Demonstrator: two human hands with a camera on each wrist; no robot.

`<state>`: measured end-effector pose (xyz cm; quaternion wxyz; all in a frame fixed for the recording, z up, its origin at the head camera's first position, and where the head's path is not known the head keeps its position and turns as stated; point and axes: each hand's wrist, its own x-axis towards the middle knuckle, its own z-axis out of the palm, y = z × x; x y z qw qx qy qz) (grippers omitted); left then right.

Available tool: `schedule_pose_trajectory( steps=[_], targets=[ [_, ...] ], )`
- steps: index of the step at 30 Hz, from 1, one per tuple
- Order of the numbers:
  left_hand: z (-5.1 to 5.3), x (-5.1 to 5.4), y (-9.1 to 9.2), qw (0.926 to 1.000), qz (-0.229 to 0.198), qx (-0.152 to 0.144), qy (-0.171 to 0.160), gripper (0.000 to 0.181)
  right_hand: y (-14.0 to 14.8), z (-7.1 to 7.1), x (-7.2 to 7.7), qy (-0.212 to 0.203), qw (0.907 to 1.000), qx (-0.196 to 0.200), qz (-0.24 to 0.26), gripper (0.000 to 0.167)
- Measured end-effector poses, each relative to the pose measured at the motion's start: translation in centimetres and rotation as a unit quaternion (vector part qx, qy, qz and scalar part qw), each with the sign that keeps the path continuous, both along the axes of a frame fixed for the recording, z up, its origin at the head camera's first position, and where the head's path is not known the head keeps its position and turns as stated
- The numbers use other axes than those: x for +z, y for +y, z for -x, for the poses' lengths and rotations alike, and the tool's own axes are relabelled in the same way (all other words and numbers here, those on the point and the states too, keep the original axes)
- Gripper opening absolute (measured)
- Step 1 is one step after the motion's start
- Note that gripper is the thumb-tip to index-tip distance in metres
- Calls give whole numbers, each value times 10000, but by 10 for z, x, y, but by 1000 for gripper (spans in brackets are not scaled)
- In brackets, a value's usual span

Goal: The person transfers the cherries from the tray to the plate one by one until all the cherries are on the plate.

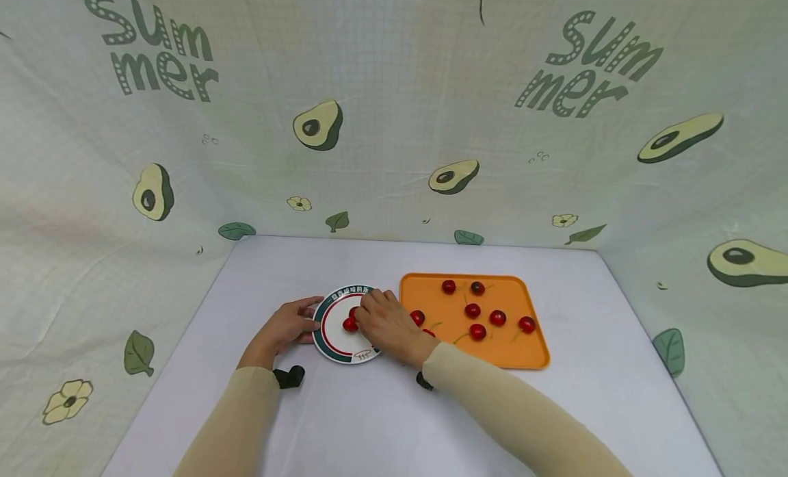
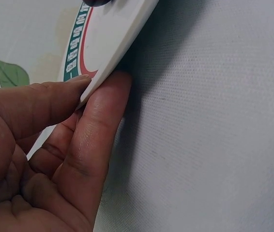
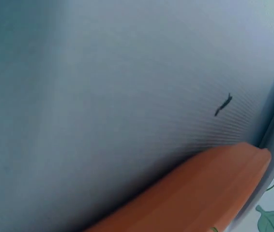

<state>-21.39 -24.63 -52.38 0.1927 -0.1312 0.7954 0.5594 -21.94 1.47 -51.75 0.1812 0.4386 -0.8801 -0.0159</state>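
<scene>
Left hand (image 1: 288,328) on the rim, right hand (image 1: 389,323) bent over two cherries (image 1: 350,324) on a round plate (image 1: 346,343).
From here the plate sits on the white table (image 1: 345,422), left of an orange tray (image 1: 511,347) with eight more cherries in sight; the right wrist and sleeve (image 1: 492,398) cross the tray's near-left corner, and the right hand hides the plate's right side. Behind hangs a cloth (image 1: 382,66) printed with avocados. The left hand pinches the plate's edge, thumb above, a finger underneath; the right one's fingers curl downward by the cherries, but I can't tell whether they grip one. Being round, the plate has no long axis; its lettering runs along the far rim. The tray's long side lies left to right, and its cherries' stems point various ways.
</scene>
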Motion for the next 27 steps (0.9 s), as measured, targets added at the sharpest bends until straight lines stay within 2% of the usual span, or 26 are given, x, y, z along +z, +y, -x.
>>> schedule_pose_trajectory(
  steps=[11, 19, 27],
  targets=[
    [0, -1, 1, 10000, -54, 41, 1, 69, 1, -1, -3, 33, 10000, 6, -52, 20],
    [-2, 1, 2, 10000, 2, 46, 13, 69, 4, -3, -1, -322, 9994, -129, -31, 25],
    [-3, 1, 1, 10000, 31, 66, 13, 68, 13, -4, 1, -308, 9993, -134, -145, 29]
  ],
)
